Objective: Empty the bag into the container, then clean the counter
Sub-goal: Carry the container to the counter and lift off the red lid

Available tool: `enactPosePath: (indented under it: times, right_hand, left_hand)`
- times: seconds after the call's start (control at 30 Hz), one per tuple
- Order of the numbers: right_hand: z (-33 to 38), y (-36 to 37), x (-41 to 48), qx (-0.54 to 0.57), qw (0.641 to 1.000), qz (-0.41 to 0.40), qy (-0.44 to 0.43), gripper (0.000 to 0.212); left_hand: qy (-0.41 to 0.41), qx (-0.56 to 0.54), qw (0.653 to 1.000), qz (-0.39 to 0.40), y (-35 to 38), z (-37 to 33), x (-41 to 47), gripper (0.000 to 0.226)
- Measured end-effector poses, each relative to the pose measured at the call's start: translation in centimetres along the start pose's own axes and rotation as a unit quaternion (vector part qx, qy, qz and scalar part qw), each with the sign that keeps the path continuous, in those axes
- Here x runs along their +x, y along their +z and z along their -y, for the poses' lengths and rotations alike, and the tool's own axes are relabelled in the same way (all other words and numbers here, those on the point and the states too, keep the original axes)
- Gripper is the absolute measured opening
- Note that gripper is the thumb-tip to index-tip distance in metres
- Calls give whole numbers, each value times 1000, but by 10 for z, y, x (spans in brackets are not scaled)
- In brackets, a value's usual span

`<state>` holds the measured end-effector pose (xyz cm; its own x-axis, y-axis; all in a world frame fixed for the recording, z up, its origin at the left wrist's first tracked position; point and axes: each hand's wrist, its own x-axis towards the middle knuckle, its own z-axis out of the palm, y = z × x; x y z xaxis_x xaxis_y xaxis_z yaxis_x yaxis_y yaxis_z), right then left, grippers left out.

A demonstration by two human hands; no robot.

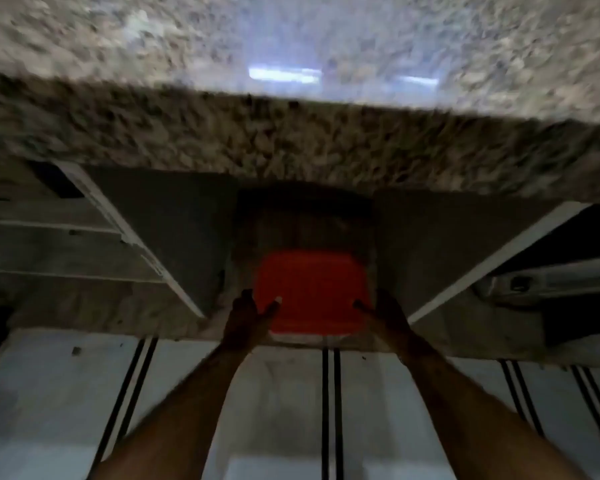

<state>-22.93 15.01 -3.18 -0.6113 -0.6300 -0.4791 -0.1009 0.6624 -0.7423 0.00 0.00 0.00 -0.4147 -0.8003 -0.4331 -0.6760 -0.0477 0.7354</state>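
Note:
A container with a red lid (312, 289) sits low in the open cabinet under the speckled stone counter (222, 32). My left hand (246, 317) grips its left side, thumb lying on the lid. On its right side my right hand (385, 317) does the same, with a fingertip on the lid. The picture is blurred. No bag is in view.
Both cabinet doors stand open, the left door (174, 230) and the right door (447, 244) swung out to either side of the container. The counter's thick front edge (257, 140) overhangs the cabinet. Pale floor tiles (66, 393) with dark stripes lie below.

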Motion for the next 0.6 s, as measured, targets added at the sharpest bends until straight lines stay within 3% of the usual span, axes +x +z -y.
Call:
enactPosePath:
  times: [0.1,0.2,0.23,0.33,0.4,0.47,0.5,0.6]
  right_hand:
    - [-35,16,50,81,996,-12,45,108]
    - [-42,29,80,113,990,-36,69,103]
    - [-44,34,88,120,989,-50,71,92]
    - [-51,43,97,145,986,-35,75,56]
    - [-53,43,86,166,983,-29,70,65]
    - [-57,40,76,193,978,-39,65,98]
    - [-53,40,64,201,976,-42,70,101]
    - [-18,23,-1,199,974,-78,74,70]
  left_hand:
    - [-46,-71,996,2,25,31,53,86]
    - [-83,-180,980,-4,53,73,121,136]
    - [-86,-200,976,-5,64,90,142,141]
    - [-68,-198,978,6,74,105,159,96]
    - [-59,-170,984,-13,70,100,148,95]
    - [-61,-152,986,-25,62,98,131,98]
    - [-56,-146,987,-26,56,93,119,98]
    - [-43,-152,987,-8,25,57,56,83]
